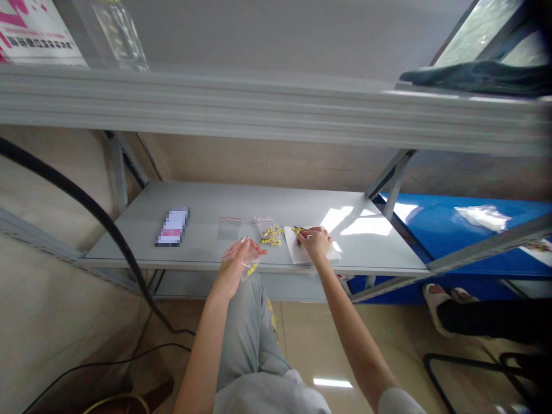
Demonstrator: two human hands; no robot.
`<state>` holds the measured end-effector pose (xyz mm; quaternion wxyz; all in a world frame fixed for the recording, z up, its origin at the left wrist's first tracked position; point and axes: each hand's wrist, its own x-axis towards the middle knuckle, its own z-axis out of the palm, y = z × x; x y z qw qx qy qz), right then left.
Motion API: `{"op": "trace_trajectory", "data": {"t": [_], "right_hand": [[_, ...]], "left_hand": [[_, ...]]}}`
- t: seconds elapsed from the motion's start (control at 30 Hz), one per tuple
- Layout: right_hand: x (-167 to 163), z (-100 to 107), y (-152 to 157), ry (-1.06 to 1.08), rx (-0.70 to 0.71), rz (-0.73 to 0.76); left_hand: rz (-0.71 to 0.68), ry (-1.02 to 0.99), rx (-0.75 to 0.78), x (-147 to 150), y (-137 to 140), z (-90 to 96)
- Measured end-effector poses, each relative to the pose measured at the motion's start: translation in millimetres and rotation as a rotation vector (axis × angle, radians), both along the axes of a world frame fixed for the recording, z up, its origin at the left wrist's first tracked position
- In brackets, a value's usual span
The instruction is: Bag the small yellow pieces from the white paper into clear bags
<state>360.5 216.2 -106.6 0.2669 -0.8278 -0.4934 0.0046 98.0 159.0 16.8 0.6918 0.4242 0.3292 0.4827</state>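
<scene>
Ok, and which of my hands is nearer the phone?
Left. Your left hand, with a clear bag, is right of the phone and a bit closer to you; your right hand is farther right, over the white paper.

The surface (202, 198) looks like smooth, pale, coated board or metal with a low sheen, turning mirror-bright under the light at one end. The bag (252, 269) in the left hand (240, 253) is clear, thin, glossy plastic, crinkled; the flat bag (230, 230) and the filled bag (264, 222) are the same see-through film. The beads (272, 237) look hard and smooth. The white sheet (294, 250) is thin and matt, paper or film, hard to tell. The shelf edge (259, 109) is ribbed, satin metal. The blue surface (435, 241) is glossy, the floor (302, 333) polished tile, the trousers (241, 336) soft matt cloth, the cable (92, 204) dull rubber or plastic.
</scene>
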Motion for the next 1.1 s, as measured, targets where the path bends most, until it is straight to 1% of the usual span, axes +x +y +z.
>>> {"op": "trace_trajectory", "data": {"t": [0.07, 0.13, 0.23, 0.33, 0.4, 0.47, 0.53, 0.6, 0.63, 0.67, 0.7, 0.77, 0.83, 0.9, 1.0, 1.1], "right_hand": [[2.0, 1.0, 0.1, 0.002, -0.015, 0.010], [4.4, 3.3, 0.8, 0.005, -0.026, 0.023], [7.8, 9.0, 2.0, 0.014, -0.025, 0.045], [8.0, 18.3, 0.0, 0.032, 0.002, 0.077], [2.1, 28.5, -4.8, 0.060, 0.034, 0.103], [-11.8, 43.9, -13.6, 0.106, 0.072, 0.145], [-33.7, 64.7, -26.7, 0.193, 0.139, 0.252], [-59.8, 88.5, -43.1, 0.375, 0.289, 0.468], [-72.6, 99.9, -51.4, 0.431, 0.314, 0.580], [-84.2, 110.1, -59.1, 0.469, 0.313, 0.667], [-94.2, 118.6, -65.8, 0.489, 0.297, 0.722], [-108.1, 128.9, -75.0, 0.503, 0.249, 0.758], [-114.0, 131.1, -78.7, 0.496, 0.209, 0.739], [-113.9, 128.7, -79.2, 0.476, 0.191, 0.712], [-109.6, 124.6, -79.0, 0.443, 0.190, 0.690], [-107.8, 124.1, -80.0, 0.432, 0.207, 0.678]], "left_hand": [[0.004, 0.168, 0.108, 0.5, -1.2, -3.1], [0.009, 0.279, 0.153, 2.1, -2.5, -6.0], [0.011, 0.323, 0.162, 4.3, -3.5, -9.5], [-0.016, 0.390, 0.218, 4.6, -3.5, -12.9], [-0.029, 0.426, 0.240, 4.5, -3.5, -16.1], [-0.025, 0.444, 0.250, 5.4, -3.8, -20.6], [0.000, 0.463, 0.281, 7.4, -4.1, -26.2], [0.022, 0.491, 0.333, 9.8, -4.0, -31.9], [0.029, 0.507, 0.357, 10.7, -3.9, -34.5], [0.028, 0.518, 0.373, 11.4, -3.6, -36.6], [0.023, 0.525, 0.381, 11.8, -3.4, -38.3], [0.009, 0.535, 0.390, 11.4, -2.8, -40.1], [-0.001, 0.561, 0.413, 9.8, -2.4, -39.8], [0.001, 0.598, 0.446, 7.7, -2.1, -38.1], [0.012, 0.624, 0.472, 4.3, -2.3, -35.1], [0.026, 0.616, 0.465, 1.8, -2.2, -32.8]]}}
